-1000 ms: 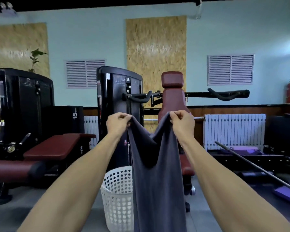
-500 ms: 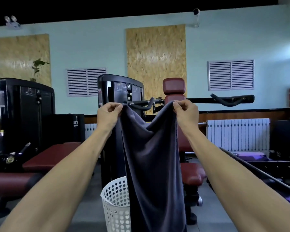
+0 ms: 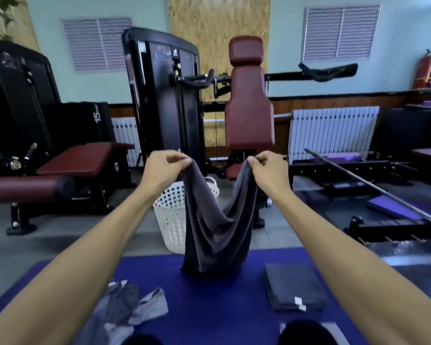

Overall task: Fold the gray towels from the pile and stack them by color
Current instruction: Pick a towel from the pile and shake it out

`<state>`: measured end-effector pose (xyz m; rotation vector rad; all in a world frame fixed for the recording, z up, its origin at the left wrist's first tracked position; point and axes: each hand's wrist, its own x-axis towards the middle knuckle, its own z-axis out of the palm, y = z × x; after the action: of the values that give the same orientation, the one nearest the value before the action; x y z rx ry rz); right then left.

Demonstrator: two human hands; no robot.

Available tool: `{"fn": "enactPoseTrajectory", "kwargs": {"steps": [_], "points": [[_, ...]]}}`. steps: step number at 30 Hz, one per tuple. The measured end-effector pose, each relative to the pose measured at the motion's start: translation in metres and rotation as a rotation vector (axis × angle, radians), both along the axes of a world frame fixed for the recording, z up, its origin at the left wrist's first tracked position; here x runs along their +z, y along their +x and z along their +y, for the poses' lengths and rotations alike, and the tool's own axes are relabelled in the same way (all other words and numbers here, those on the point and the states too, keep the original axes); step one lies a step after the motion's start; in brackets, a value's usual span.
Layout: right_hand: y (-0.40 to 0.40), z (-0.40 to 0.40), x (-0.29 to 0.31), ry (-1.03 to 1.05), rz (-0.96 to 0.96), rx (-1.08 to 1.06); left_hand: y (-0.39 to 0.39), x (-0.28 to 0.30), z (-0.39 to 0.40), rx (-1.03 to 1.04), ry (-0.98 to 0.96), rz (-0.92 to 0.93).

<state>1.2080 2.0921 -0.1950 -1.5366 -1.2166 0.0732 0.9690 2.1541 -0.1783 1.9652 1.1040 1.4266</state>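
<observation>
A dark gray towel (image 3: 215, 227) hangs between my two hands, sagging in the middle, and its lower end touches the blue mat (image 3: 209, 307). My left hand (image 3: 166, 168) pinches its left top corner and my right hand (image 3: 266, 168) pinches the right one, both arms stretched forward. A stack of folded dark gray towels (image 3: 294, 286) lies on the mat at the right. A loose pile of lighter and darker gray towels (image 3: 127, 307) lies on the mat at the lower left.
A white perforated laundry basket (image 3: 171, 217) stands on the floor just beyond the mat, partly behind the towel. Gym machines with dark red pads (image 3: 249, 103) fill the background. A long metal bar (image 3: 373, 185) slants across the right. A bench (image 3: 67, 168) is at the left.
My view has tilted down, bringing the mat, the folded stack and the pile into sight. Both hands have lowered the towel and moved apart, and its lower end now reaches the mat.
</observation>
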Motion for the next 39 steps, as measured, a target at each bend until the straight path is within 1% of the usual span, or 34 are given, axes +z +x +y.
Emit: {"fn": "enactPoseTrajectory", "kwargs": {"steps": [3,6,10,14,16,19,24,27,30,34,36,39], "points": [[-0.009,-0.031,-0.010,-0.008,-0.005,0.010,-0.004,-0.016,-0.031,-0.001,-0.065,-0.108],[-0.016,-0.051,-0.035,-0.061,-0.055,0.030,-0.011,-0.051,-0.054,0.009,-0.112,-0.066],[-0.016,-0.066,-0.095,-0.257,-0.059,0.096,-0.021,-0.118,-0.063,0.029,-0.321,0.060],[-0.004,-0.060,-0.167,-0.494,-0.058,0.195,-0.035,-0.188,-0.058,0.024,-0.519,0.083],[0.001,-0.049,-0.196,-0.582,-0.076,0.235,-0.042,-0.217,-0.049,0.022,-0.610,0.067],[0.004,-0.017,-0.230,-0.694,-0.048,0.288,-0.046,-0.256,-0.022,0.011,-0.739,0.034],[0.005,0.061,-0.295,-0.898,0.109,0.358,-0.042,-0.321,0.047,0.019,-0.927,0.163],[0.005,0.110,-0.341,-0.989,0.123,0.374,-0.035,-0.369,0.095,0.031,-1.010,0.188],[0.002,0.156,-0.388,-1.020,0.092,0.378,-0.025,-0.424,0.143,0.052,-1.074,0.211],[-0.008,0.209,-0.454,-1.023,0.043,0.397,-0.025,-0.510,0.202,0.132,-1.143,0.277],[-0.014,0.230,-0.487,-0.991,0.058,0.378,-0.027,-0.550,0.227,0.176,-1.136,0.299],[-0.024,0.257,-0.539,-0.919,0.096,0.337,-0.027,-0.610,0.256,0.224,-1.032,0.330]]}}
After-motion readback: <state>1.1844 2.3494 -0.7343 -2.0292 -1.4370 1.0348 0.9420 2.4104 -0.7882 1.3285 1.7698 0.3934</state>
